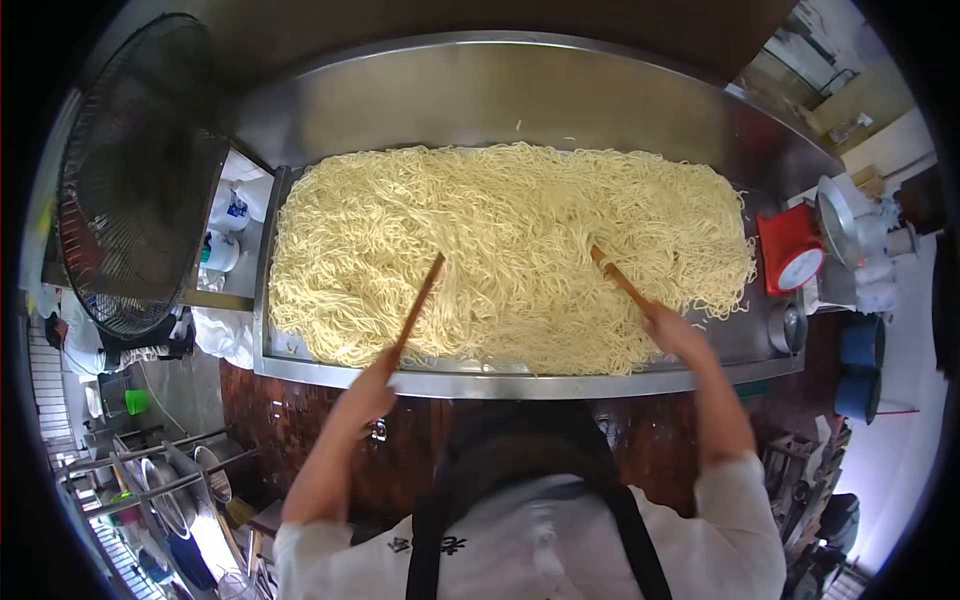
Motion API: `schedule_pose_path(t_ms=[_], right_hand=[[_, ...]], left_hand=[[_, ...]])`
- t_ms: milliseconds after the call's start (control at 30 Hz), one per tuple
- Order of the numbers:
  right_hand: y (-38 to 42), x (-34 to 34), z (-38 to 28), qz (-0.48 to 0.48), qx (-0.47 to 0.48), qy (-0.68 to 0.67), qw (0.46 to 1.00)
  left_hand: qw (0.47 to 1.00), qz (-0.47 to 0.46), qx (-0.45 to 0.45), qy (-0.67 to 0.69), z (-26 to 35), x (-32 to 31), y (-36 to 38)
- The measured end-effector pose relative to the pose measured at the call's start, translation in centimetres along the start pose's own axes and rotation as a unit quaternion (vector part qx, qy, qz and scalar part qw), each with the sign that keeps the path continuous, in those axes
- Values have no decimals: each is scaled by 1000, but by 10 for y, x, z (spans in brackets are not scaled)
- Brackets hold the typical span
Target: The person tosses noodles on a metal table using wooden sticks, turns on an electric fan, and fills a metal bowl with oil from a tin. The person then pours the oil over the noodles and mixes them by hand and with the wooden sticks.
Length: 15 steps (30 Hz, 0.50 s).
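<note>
A thick, wide bed of pale yellow noodles covers most of a steel worktop with raised edges. My left hand is closed around a brown wooden stick, just over the front rim. That stick slants up and to the right, its tip among the noodles left of the middle. A second wooden stick is gripped in my right hand, above the right front part of the noodles. Its tip points up and left into the strands. Both hands look slightly blurred.
A large black fan stands at the left, beside white plastic jugs. On the right are a red dial scale and a metal bowl. Blue buckets sit farther right. A tall steel backsplash runs behind the noodles.
</note>
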State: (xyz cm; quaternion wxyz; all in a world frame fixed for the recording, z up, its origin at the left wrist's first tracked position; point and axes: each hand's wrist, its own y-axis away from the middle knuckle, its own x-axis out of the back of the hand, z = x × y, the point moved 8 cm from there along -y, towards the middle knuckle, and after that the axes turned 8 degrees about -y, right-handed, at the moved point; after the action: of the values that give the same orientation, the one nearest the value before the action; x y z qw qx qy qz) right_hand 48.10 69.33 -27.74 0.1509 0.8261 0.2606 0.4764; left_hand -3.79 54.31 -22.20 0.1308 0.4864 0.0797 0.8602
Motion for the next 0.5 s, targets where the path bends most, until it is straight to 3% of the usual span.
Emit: schedule_pose_path(t_ms=[33, 67, 100, 133, 167, 267, 367, 400, 467, 500], right_hand=[[-27, -8, -68, 57, 93, -40, 993], [-78, -36, -79, 66, 82, -69, 992], [-84, -28, -130, 65, 58, -88, 992], [-71, -26, -163, 50, 62, -113, 990], [-64, -14, -189, 44, 70, -133, 988], [-28, -36, -174, 78, 65, -161, 982], [-24, -123, -126, 157, 87, -206, 962], [-28, -145, -135, 173, 87, -204, 960], [-37, -132, -165, 186, 83, -266, 942], [-31, -87, -193, 171, 70, -328, 927]], left_hand=[[988, -77, 130, 42, -2, -26, -39], [998, 52, 7, 16, -18, -59, -76], [975, -30, 105, 195, -9, -66, -102], [950, -37, 112, 289, 5, -64, -123], [948, -61, 113, 291, 7, -51, -115], [926, -128, 119, 336, -20, -24, -57], [916, -88, 166, 353, -61, -66, -23], [944, -10, 65, 324, -55, -85, -46], [930, -12, 46, 365, 12, -83, -96], [883, -97, 140, 438, 52, -61, -106]])
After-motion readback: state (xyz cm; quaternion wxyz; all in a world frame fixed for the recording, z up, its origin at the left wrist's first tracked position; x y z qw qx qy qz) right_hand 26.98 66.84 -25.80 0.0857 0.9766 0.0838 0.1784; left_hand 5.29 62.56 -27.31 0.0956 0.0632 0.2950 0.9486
